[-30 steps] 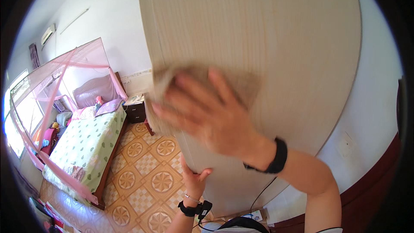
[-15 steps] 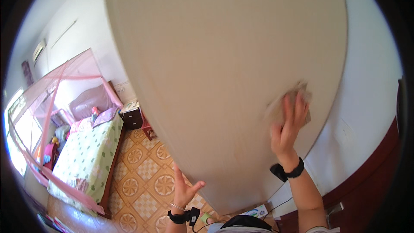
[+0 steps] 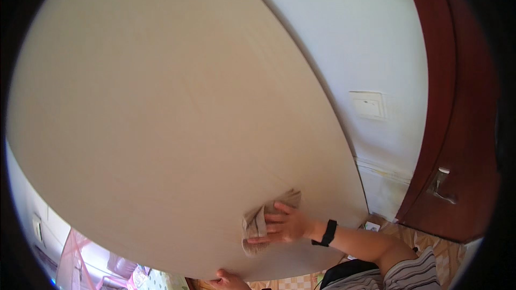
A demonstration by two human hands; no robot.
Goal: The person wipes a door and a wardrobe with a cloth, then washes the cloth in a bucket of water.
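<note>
Two hands are on the large pale beige wooden panel (image 3: 161, 118) that fills most of my view. My right hand (image 3: 285, 225) presses flat, fingers spread, on a crumpled tan cloth (image 3: 258, 223) low on the panel's face. My left hand (image 3: 228, 279) curls round the lower edge; how firmly, I cannot tell. If that hold slackens, I judge the panel could swing toward the dark red wooden door (image 3: 457, 156). No containers are in sight.
</note>
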